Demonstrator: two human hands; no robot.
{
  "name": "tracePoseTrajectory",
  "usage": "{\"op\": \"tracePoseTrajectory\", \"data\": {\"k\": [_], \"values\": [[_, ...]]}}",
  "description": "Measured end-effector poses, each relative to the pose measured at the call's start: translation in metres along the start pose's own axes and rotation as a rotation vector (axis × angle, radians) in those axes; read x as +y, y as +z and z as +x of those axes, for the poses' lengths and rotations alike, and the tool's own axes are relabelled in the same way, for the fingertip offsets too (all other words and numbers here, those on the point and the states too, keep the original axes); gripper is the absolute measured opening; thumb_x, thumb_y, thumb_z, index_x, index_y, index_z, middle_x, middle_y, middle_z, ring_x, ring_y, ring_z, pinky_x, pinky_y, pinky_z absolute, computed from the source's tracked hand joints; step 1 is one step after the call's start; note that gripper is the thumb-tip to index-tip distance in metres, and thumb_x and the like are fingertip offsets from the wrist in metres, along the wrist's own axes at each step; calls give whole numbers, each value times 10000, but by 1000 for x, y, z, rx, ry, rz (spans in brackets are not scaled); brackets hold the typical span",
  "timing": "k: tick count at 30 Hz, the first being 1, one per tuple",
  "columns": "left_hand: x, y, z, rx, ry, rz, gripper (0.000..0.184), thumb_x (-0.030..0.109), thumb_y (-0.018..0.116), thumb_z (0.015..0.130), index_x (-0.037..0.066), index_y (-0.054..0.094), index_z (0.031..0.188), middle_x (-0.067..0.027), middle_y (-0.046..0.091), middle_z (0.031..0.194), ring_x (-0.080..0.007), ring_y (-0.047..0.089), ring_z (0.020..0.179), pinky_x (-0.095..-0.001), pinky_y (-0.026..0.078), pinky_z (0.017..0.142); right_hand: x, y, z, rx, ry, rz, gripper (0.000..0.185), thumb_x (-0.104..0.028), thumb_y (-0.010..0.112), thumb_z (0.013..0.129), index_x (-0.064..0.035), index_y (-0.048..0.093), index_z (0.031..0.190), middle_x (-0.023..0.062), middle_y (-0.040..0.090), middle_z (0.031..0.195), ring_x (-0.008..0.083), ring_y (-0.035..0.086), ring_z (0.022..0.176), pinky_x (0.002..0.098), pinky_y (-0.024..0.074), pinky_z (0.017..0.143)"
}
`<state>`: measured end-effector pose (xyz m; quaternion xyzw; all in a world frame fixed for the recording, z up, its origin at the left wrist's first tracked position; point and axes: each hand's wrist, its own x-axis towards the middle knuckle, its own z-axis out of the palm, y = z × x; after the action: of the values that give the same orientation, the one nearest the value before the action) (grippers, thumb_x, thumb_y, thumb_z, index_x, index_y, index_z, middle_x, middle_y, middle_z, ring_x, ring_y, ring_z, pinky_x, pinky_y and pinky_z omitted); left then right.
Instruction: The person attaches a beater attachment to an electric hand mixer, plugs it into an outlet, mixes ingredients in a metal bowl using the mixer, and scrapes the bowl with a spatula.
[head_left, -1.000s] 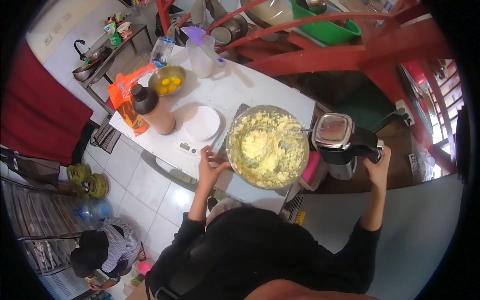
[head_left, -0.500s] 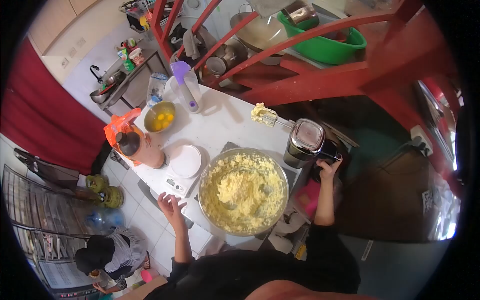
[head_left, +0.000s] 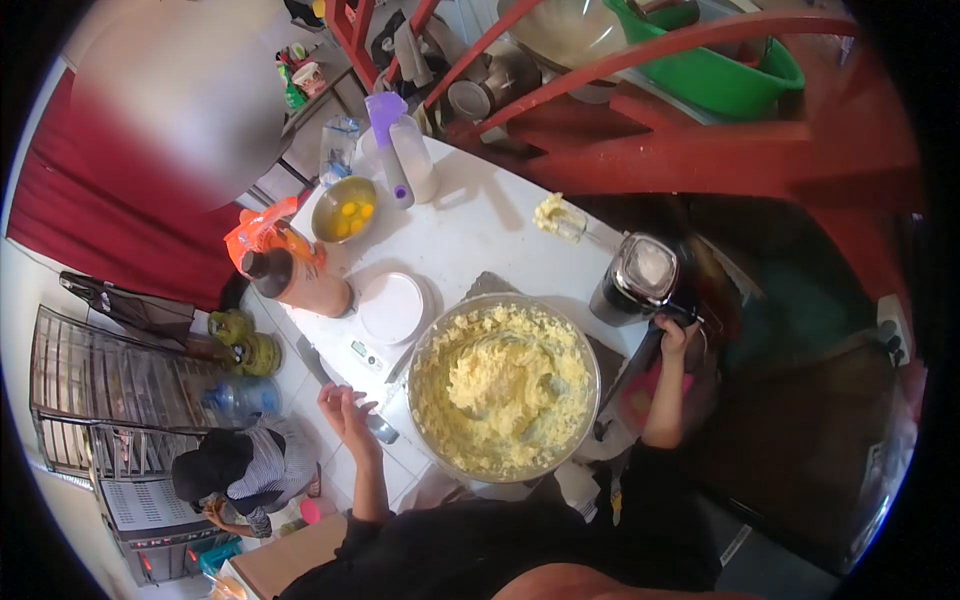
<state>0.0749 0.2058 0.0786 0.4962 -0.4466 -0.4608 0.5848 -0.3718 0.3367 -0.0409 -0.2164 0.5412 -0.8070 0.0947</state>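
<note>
My right hand [head_left: 677, 345] grips the handle of a black and silver hand mixer [head_left: 640, 275] at the table's right edge. Clumps of yellow mixture cling to its beaters [head_left: 562, 218], which point left over the tabletop. In front of me stands a large metal bowl [head_left: 597, 400] of pale yellow mixture [head_left: 500, 375]. My left hand [head_left: 348, 412], its fingers apart and empty, hovers left of the bowl, near a digital scale [head_left: 365, 356] with a round white top [head_left: 391, 307]. A brown-capped bottle [head_left: 300, 284] stands left of the scale.
Behind the scale, a small bowl [head_left: 345, 210] holds several egg yolks, beside a jug [head_left: 413, 160] with a purple spatula [head_left: 388, 140]. An orange bag [head_left: 270, 232] lies at the white table's [head_left: 480, 220] left edge. Red railings [head_left: 650, 150] run behind. A person [head_left: 250, 465] crouches at lower left.
Since a second ago, the mixer has come up out of the large bowl, and its coated beaters now hang beyond the rim. My left hand has moved away from the bowl. The view has shifted.
</note>
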Motion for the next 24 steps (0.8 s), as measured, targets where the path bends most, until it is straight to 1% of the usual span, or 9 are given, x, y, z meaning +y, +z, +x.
{"op": "tracePoseTrajectory", "data": {"k": [1,4,5,8,12,14,21,23,24], "values": [[-3,3,2,-22,1,-14,316,157,462,859,80,338,1140,-41,433,938,-128,503,790,-243,482,586,-4,-5,-3,-50,109,12,203,-9,544,598,1,532,800,48,565,691,149,539,614,269,453,619],[-15,3,14,-88,-20,-55,326,133,460,854,72,331,1148,-51,428,945,-138,506,791,-257,491,588,-4,-8,-7,9,57,-151,381,-24,637,620,15,491,970,68,565,799,159,552,727,265,446,698],[-17,3,18,-100,-27,-61,328,129,458,854,71,330,1150,-51,427,945,-138,506,789,-259,492,588,-11,-18,-6,-125,217,-392,538,-48,690,637,0,409,1093,107,518,987,167,513,898,282,414,799],[-23,0,33,-152,0,-81,319,105,447,851,56,328,1143,-62,426,935,-146,504,785,-267,495,589,-50,-6,-32,-132,-175,-788,688,-59,684,640,-24,292,1205,137,429,1134,187,446,1009,308,375,855],[-29,-16,63,-272,78,-122,281,71,449,839,27,350,1098,-76,432,922,-156,494,801,-265,488,611,-123,-8,-59,336,-392,-587,645,-136,590,741,-2,232,1261,162,388,1198,241,419,1040,360,329,914],[-40,-31,81,-376,94,-135,266,61,456,833,17,361,1078,-77,434,921,-155,492,806,-267,485,623,-180,60,-77,283,-530,-546,533,-159,516,788,13,279,1233,164,408,1184,251,426,1056,364,326,926],[-46,-99,151,-752,110,-210,171,70,459,831,1,405,977,-96,459,869,-151,485,737,-274,458,640,-179,335,-79,-577,-316,-788,468,-185,484,849,10,323,1243,132,379,1237,247,397,1151,332,273,979],[-44,-119,167,-768,72,-284,140,68,463,832,0,423,948,-94,473,837,-149,490,711,-264,446,641,-122,385,-42,-678,-384,-815,559,-201,573,814,5,302,1257,139,370,1247,246,397,1151,331,307,963],[-51,-134,178,-780,65,-178,120,78,468,835,1,435,921,-84,482,812,-147,492,706,-259,443,632,-89,403,-17,-718,-511,-883,655,-332,648,735,24,358,1202,180,457,1149,272,454,1076,352,363,914]]}}
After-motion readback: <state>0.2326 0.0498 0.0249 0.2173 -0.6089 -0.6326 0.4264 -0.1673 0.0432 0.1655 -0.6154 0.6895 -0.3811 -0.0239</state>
